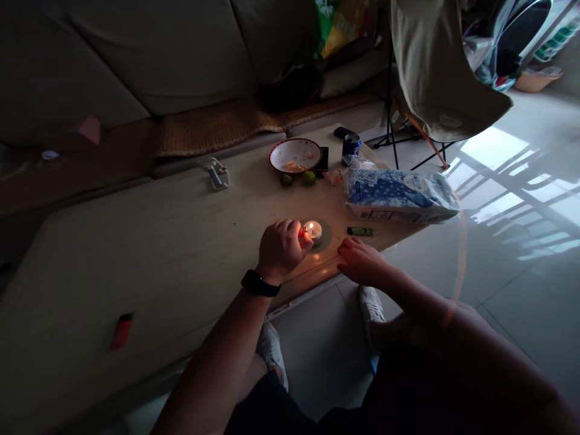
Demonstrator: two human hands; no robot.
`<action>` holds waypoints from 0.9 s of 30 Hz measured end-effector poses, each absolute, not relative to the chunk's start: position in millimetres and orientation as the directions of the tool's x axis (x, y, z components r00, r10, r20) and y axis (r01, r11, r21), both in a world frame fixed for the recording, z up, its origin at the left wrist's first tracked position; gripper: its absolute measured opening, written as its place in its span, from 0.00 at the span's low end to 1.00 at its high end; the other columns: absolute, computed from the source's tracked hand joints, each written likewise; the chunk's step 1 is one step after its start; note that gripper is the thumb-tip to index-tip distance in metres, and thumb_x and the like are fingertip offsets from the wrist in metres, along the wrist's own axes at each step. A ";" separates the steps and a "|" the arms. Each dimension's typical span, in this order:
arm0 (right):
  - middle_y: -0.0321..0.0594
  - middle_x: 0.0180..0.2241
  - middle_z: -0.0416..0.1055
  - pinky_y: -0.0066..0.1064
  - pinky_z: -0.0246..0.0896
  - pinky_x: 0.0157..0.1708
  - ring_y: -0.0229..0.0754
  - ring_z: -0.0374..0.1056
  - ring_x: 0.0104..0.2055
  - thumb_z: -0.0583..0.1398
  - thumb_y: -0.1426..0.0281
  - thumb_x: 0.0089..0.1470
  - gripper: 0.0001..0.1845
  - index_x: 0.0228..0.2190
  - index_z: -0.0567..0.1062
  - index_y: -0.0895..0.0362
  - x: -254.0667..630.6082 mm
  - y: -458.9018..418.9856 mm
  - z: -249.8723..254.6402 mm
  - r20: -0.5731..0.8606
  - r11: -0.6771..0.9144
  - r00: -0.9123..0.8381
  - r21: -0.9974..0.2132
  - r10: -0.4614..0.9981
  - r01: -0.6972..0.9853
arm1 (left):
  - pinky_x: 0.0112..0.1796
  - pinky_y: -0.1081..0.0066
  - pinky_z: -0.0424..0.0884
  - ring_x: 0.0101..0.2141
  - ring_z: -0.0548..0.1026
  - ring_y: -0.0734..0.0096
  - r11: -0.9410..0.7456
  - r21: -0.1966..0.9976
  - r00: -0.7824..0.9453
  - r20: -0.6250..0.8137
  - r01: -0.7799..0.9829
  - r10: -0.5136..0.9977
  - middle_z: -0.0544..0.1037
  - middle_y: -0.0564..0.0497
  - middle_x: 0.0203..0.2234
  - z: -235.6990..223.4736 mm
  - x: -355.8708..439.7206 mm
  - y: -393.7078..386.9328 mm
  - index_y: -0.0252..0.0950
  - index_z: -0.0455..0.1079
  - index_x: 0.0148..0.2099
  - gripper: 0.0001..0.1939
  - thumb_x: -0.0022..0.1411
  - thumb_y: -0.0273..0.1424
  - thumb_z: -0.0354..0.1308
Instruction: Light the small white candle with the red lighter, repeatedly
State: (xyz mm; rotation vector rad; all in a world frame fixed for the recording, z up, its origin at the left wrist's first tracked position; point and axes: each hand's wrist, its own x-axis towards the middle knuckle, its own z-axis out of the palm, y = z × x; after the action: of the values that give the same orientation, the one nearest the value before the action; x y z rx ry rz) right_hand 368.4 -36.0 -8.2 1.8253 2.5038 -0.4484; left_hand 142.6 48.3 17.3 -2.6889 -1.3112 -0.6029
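My left hand (281, 246), with a black watch on the wrist, is closed around a red lighter (301, 233). The lighter's metal tip points at a small round candle (313, 234) on the low table (181, 241). A bright flame (311, 226) shows at the candle; whether it comes from the wick or the lighter I cannot tell. My right hand (361, 261) rests at the table's near edge with its fingers loosely extended, and no object shows in it. Just beyond its fingers lies a green lighter (360, 231). A thin stick (336, 231) lies between candle and green lighter.
A blue tissue pack (403, 192) lies on the table's right end. Behind it stand a dark can (351, 146) and a bowl (277, 164), with green fruits (309, 177) in front. Another red lighter (121, 331) lies at left. Beyond are a sofa (181, 54) and chair (446, 78).
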 end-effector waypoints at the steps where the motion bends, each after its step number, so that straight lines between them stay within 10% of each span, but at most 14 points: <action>1: 0.52 0.48 0.70 0.39 0.58 0.55 0.52 0.63 0.55 0.61 0.64 0.61 0.13 0.43 0.75 0.59 368.4 -36.0 -8.7 -0.173 0.278 -0.318 -0.221 0.932 0.935 | 0.35 0.59 0.63 0.34 0.72 0.56 -0.628 0.086 0.555 0.385 0.774 0.737 0.74 0.44 0.30 17.6 142.9 48.1 0.40 0.63 0.34 0.07 0.64 0.36 0.52; 20: 0.52 0.47 0.71 0.38 0.61 0.52 0.52 0.65 0.51 0.61 0.63 0.62 0.13 0.42 0.76 0.60 367.7 -37.9 -5.3 -0.159 0.296 -0.325 -0.184 0.932 0.937 | 0.34 0.59 0.63 0.33 0.72 0.57 -0.636 0.082 0.568 0.376 0.767 0.732 0.74 0.45 0.29 20.1 143.0 46.6 0.40 0.62 0.33 0.09 0.63 0.38 0.55; 27: 0.52 0.47 0.71 0.39 0.60 0.54 0.53 0.64 0.54 0.62 0.64 0.61 0.12 0.42 0.76 0.59 367.6 -36.8 -7.3 -0.147 0.286 -0.316 -0.195 0.937 0.938 | 0.35 0.64 0.66 0.33 0.71 0.64 -0.548 0.375 0.336 0.498 0.748 0.799 0.73 0.48 0.30 20.0 126.0 50.6 0.40 0.62 0.37 0.10 0.71 0.37 0.46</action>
State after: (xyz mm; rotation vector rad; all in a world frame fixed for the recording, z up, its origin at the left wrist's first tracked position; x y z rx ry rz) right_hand 367.6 -36.8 -7.3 1.8349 2.5152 -0.3861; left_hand 126.0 50.6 20.0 -2.6307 -1.5270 -1.0577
